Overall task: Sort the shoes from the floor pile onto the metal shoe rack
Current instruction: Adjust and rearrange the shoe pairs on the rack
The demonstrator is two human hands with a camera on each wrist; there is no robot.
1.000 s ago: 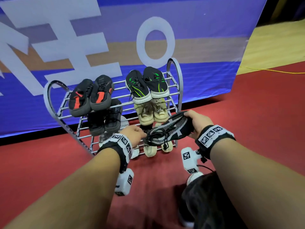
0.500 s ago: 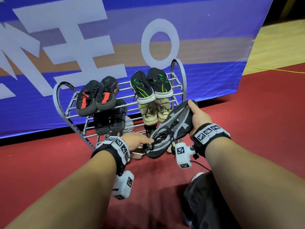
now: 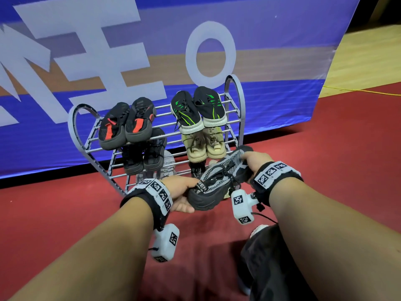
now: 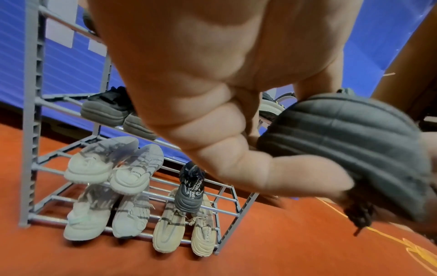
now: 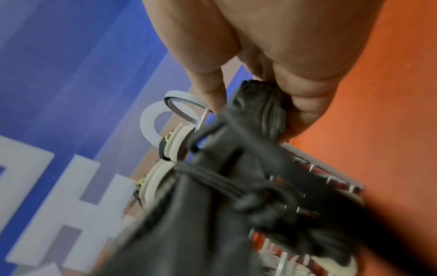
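Note:
A black-and-white knit shoe point(image 3: 219, 177) hangs in the air just in front of the grey metal shoe rack point(image 3: 236, 101), toe towards the rack. My left hand point(image 3: 182, 192) grips its heel; in the left wrist view the fingers curl round the ribbed black sole point(image 4: 350, 142). My right hand point(image 3: 256, 159) grips the toe end, which shows as the blurred shoe point(image 5: 236, 186) in the right wrist view. A matching knit shoe point(image 4: 189, 188) stands alone on the third shelf at the right, with free bars beside it.
Pairs fill the other rack places: black-red point(image 3: 125, 124), black-green point(image 3: 199, 109), black point(image 3: 143, 155), beige point(image 3: 204, 144), white point(image 4: 113, 166), and two pairs on the bottom shelf. A blue banner point(image 3: 282, 61) hangs behind. My knee in dark trousers point(image 3: 271, 263) is at lower right on the red floor.
The shoe has turned from lying crosswise to pointing its toe at the rack and dropped slightly. My left hand has closed round its heel.

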